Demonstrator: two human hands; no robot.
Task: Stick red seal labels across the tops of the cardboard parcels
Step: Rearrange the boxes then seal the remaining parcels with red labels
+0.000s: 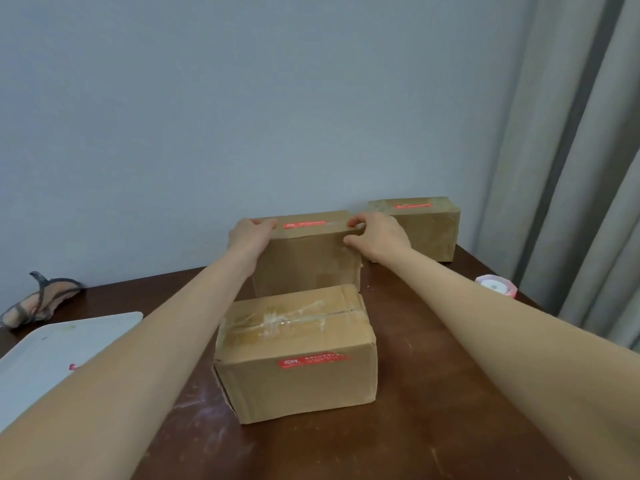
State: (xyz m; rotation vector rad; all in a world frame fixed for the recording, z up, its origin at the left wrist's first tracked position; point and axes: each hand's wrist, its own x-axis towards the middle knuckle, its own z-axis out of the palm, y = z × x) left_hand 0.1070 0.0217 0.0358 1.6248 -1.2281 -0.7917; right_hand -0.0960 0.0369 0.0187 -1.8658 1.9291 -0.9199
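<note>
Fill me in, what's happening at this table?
A person is sealing cardboard parcels with red labels. Both hands, left hand and right hand, grip the top corners of the middle parcel, which carries a red label on top. The far parcel is labelled too. The near parcel has its label on the front face.

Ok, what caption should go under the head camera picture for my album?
Both hands, left and right, hold the middle box by its top corners, its red label across the top.
</note>
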